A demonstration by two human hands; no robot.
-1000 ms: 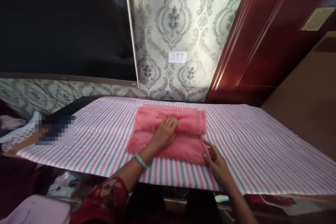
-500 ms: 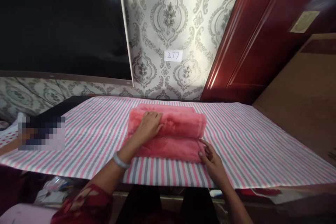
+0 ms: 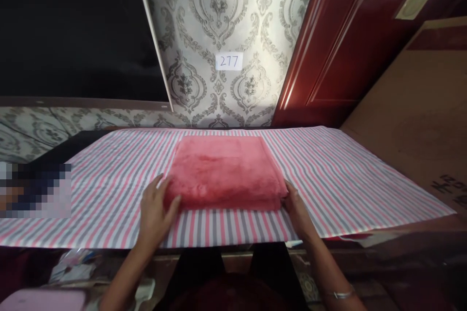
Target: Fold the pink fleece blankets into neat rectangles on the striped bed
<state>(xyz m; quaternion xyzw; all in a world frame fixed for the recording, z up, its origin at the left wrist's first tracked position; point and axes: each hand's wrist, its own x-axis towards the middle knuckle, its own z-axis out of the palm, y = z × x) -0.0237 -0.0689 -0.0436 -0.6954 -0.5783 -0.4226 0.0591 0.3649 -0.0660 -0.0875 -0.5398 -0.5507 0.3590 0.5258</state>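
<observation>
A fluffy pink cloth (image 3: 222,165) lies folded into a thick, roughly rectangular stack on a striped tablecloth (image 3: 120,180). At its near left corner is my left hand (image 3: 156,206), fingers and thumb spread apart and touching the edge of the stack. My right hand (image 3: 296,206) is at the near right corner, its fingers bent round the folded edge, partly hidden by the cloth and by the hand itself. The front side of the stack shows layers of fold.
A large dark screen (image 3: 73,34) hangs on the patterned wall at left. At right, a cardboard box (image 3: 412,116) leans near a red wooden door (image 3: 343,39). A paper marked 277 (image 3: 229,61) is on the wall. Below the table stands a pink object (image 3: 45,300).
The rolled-up part of the pink cloth now lies flat as one wider stack. My left hand has moved off its top to the left corner; my right hand stays at the right edge.
</observation>
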